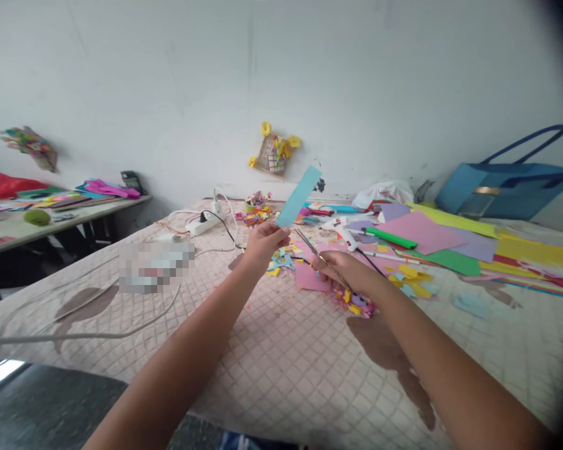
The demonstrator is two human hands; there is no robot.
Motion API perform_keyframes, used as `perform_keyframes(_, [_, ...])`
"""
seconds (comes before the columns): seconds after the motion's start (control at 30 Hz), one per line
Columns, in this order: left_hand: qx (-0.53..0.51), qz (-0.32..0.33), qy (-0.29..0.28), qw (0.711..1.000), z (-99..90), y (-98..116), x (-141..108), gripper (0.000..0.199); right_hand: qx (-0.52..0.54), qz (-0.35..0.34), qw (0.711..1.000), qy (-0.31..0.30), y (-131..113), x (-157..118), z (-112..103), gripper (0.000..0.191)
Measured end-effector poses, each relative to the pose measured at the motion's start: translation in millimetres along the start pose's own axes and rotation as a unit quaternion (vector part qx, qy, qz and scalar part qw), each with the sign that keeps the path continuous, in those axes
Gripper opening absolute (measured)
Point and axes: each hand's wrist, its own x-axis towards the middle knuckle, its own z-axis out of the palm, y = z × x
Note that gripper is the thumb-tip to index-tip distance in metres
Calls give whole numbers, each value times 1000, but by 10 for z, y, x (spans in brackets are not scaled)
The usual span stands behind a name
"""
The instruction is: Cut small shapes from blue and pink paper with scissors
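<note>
My left hand (266,242) pinches the lower end of a light blue paper strip (299,197), which slants up and to the right above the table. In my right hand (341,270) is a slim pair of metal scissors (308,241). Their tips point up and left, close to the strip's lower end, and look apart from it; the handles are partly covered by my fingers. Under my right hand lies a bunch of pink, purple and yellow paper pieces (355,304). A pink sheet (308,278) and small blue and yellow scraps (284,257) lie between the hands.
A white glue gun (346,236) and a green tool (392,238) lie beyond my right hand. Coloured sheets (422,232) and a blue bag (469,187) are at right. A power strip (204,224) and a white cable (122,334) lie at left.
</note>
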Motion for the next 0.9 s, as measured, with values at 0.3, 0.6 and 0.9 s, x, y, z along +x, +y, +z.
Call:
perform_keyframes(0.3, [-3,-47,-38,998,169,78,-171,21,10,-26,999,27,-34,-59,-35,46])
perform_keyframes(0.6, [44,-42,-42,997,243,105,-263,16,-23,-47,997,60,-53,-65,37,41])
perform_keyframes(0.9, [92,-51,-20,994,264,118,-281,13,-61,-34,995,71,-41,-65,56,41])
